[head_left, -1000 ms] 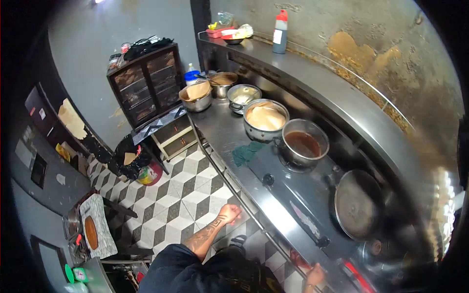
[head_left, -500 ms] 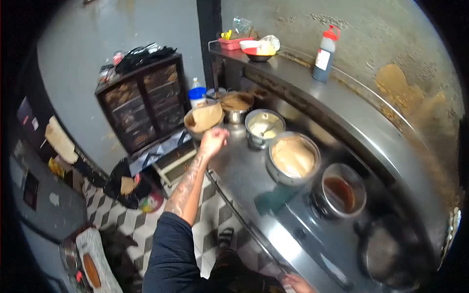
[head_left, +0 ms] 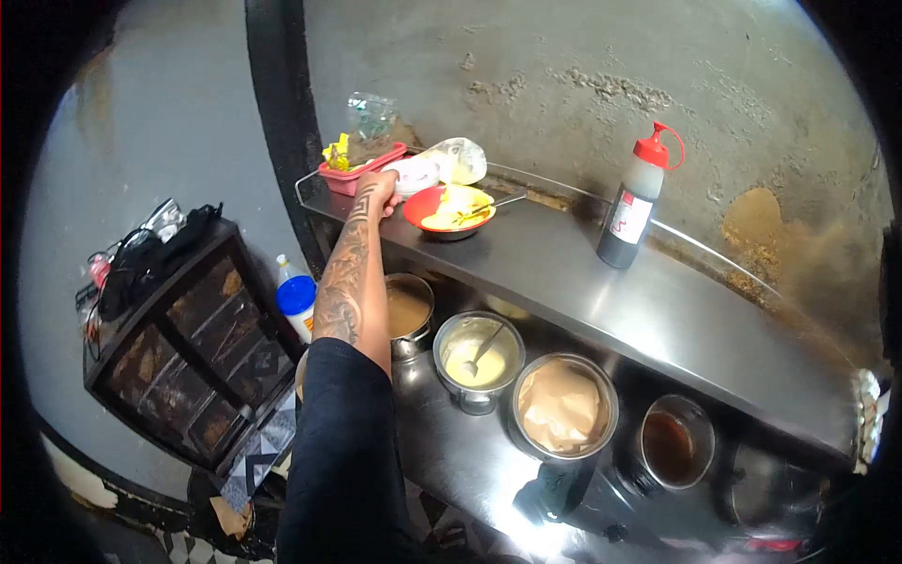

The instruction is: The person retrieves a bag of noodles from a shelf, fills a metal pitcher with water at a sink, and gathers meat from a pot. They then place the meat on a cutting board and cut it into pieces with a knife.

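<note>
Near edge: tabletop [head_left: 451, 461] carries four open pots in a row. From right: dark sauce pot [head_left: 675, 444], paper-covered pot [head_left: 562, 406], cream pot [head_left: 479, 352] with a spoon standing in it, and a brown sauce pot [head_left: 410, 308] half hidden behind the forearm. Right hand is out of view, so its grip can't be judged.

Left arm runs straight over that row up to the shelf [head_left: 601, 282]. Left hand [head_left: 374, 188] sits at the far left end of the shelf, fingers curled, on or against a white container [head_left: 413, 175]; from this angle I can't tell whether the grip is closed on it or just touching. The container sits between the pink tray [head_left: 362, 171] on the left and the red bowl [head_left: 449, 209] with a spoon on the right, all tightly packed.

Risks, my read:
- Pulling the container out could nudge the red bowl or tray off the shelf edge, straight into the open pots below.
- Sleeve or forearm could dip into the brown sauce pot or clip the cream spoon.
- Squeeze bottle [head_left: 631, 199] is well to the right, low risk.
</note>
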{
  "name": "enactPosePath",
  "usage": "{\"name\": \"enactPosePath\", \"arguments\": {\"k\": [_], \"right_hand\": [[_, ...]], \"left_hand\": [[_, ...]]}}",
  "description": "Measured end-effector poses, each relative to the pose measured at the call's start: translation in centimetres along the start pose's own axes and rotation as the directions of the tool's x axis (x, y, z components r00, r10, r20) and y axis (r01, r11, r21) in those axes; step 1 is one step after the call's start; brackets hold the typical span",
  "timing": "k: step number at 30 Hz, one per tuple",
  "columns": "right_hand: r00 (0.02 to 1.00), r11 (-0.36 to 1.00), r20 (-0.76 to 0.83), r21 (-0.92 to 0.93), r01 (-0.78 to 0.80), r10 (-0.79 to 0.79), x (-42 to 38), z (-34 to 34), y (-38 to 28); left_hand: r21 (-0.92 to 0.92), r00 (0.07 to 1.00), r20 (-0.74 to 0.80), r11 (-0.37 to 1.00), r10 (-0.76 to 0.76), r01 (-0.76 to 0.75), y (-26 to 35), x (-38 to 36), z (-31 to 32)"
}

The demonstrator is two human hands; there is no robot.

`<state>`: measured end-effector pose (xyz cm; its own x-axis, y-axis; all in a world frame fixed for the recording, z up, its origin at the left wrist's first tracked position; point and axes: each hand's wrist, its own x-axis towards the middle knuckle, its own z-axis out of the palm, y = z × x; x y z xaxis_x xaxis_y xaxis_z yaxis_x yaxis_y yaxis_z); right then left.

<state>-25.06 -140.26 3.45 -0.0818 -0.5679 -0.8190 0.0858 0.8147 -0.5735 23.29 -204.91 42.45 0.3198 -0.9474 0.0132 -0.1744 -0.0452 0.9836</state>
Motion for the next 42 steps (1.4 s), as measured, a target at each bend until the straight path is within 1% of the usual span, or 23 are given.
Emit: {"name": "enactPosePath", "arguments": {"k": [4,6,7,10,11,12,15,17,19,21,22,23,25,26,27,28,29,30,31,33,38,40,42], "right_hand": [[0.998,1.0,-0.067,0.012,0.02,-0.019,-0.2,1.7,-0.5],[0.998,0.999,-0.061,0.028,0.028,-0.026,0.7,1.4,-0.3],[0.997,0.999,-0.057,-0.007,0.05,-0.05,1.2,1.0,-0.2],[0.996,0.997,-0.054,-0.021,0.073,-0.074,2.1,-0.2,-0.3],[0.997,0.997,-0.024,-0.014,0.08,-0.08,2.2,-0.7,-0.6],[0.996,0.996,0.007,-0.007,0.085,-0.085,2.3,-1.5,-0.4],[0.987,0.988,0.063,-0.047,0.148,-0.145,1.4,-2.6,-1.8],[0.993,0.981,0.059,-0.158,0.108,-0.1,-0.5,-3.5,-3.0],[0.991,0.971,0.057,-0.196,0.133,-0.124,-0.8,-5.1,-2.2],[0.973,0.934,0.139,-0.282,0.219,-0.186,-1.4,-7.7,-0.4],[0.975,0.932,0.143,-0.299,0.205,-0.169,-1.4,-9.6,1.4],[0.976,0.935,0.109,-0.283,0.213,-0.189,-1.2,-11.9,3.8],[0.973,0.973,-0.168,-0.194,0.126,-0.159,-4.7,-14.2,4.7],[0.935,0.935,-0.182,-0.245,0.255,-0.303,-4.1,-17.7,7.7],[0.899,0.902,-0.279,-0.368,0.225,-0.338,-5.7,-19.4,8.3],[0.814,0.884,-0.389,-0.361,0.297,-0.432,-4.3,-23.0,12.4],[0.692,0.86,-0.524,-0.407,0.309,-0.497,-6.0,-24.2,12.5],[0.671,0.816,-0.588,-0.577,0.044,-0.452,-7.8,-26.1,12.1],[0.571,0.795,-0.649,-0.606,0.011,-0.503,-7.7,-28.5,13.9],[0.553,0.797,-0.714,-0.588,-0.139,-0.43,-10.1,-30.2,13.2],[0.535,0.795,-0.753,-0.564,-0.224,-0.383,-7.8,-33.6,13.4],[0.502,0.799,-0.772,-0.555,-0.234,-0.389,-7.1,-33.6,12.4],[0.465,0.787,-0.777,-0.57,-0.235,-0.424,-6.7,-34.5,10.3]], "left_hand": [[0.036,1.0,-0.016,0.999,0.009,-0.009,-0.4,1.4,-0.1],[0.096,0.953,-0.167,0.966,0.252,-0.239,-0.6,1.1,-0.9],[0.104,0.952,-0.173,0.966,0.254,-0.239,-0.4,0.6,-1.5],[0.534,0.701,-0.383,0.763,0.602,-0.364,0.0,-1.8,-4.7],[0.46,0.747,-0.375,0.81,0.549,-0.364,0.6,-3.9,-5.9],[0.598,0.635,-0.393,0.709,0.665,-0.373,0.9,-6.0,-6.9],[0.645,0.609,-0.398,0.681,0.686,-0.345,0.2,-12.2,-9.6],[0.674,0.671,-0.361,0.678,0.648,-0.292,-1.2,-18.2,-10.6],[0.636,0.68,-0.3,0.672,0.668,-0.38,-4.6,-24.1,-11.0],[0.448,0.836,-0.154,0.791,0.527,-0.416,-10.1,-29.7,-10.8],[0.509,0.883,-0.083,0.781,0.462,-0.362,-13.2,-32.9,-9.9],[0.413,0.925,-0.032,0.848,0.379,-0.333,-16.7,-36.7,-8.0],[0.52,0.983,0.002,0.84,0.184,-0.158,-24.8,-43.0,-4.3],[0.526,0.985,0.032,0.835,0.171,-0.162,-28.2,-45.9,-2.1],[0.428,0.998,-0.006,0.902,-0.062,0.059,-31.2,-48.6,0.1],[0.315,0.957,-0.011,0.907,-0.291,0.279,-34.2,-50.6,2.6],[0.331,0.952,-0.074,0.893,-0.296,0.304,-37.7,-51.8,4.3],[0.343,0.945,-0.125,0.881,-0.302,0.327,-40.9,-52.3,5.8],[0.272,0.923,-0.143,0.882,-0.357,0.384,-43.7,-52.5,6.8],[0.187,0.879,-0.119,0.859,-0.462,0.476,-44.9,-53.4,9.3],[0.099,0.897,-0.046,0.892,-0.439,0.441,-45.7,-52.8,12.0],[-0.075,0.848,0.088,0.845,-0.523,0.529,-44.4,-52.9,11.7],[-0.027,0.832,0.086,0.833,-0.549,0.552,-43.9,-53.2,11.1]]}}
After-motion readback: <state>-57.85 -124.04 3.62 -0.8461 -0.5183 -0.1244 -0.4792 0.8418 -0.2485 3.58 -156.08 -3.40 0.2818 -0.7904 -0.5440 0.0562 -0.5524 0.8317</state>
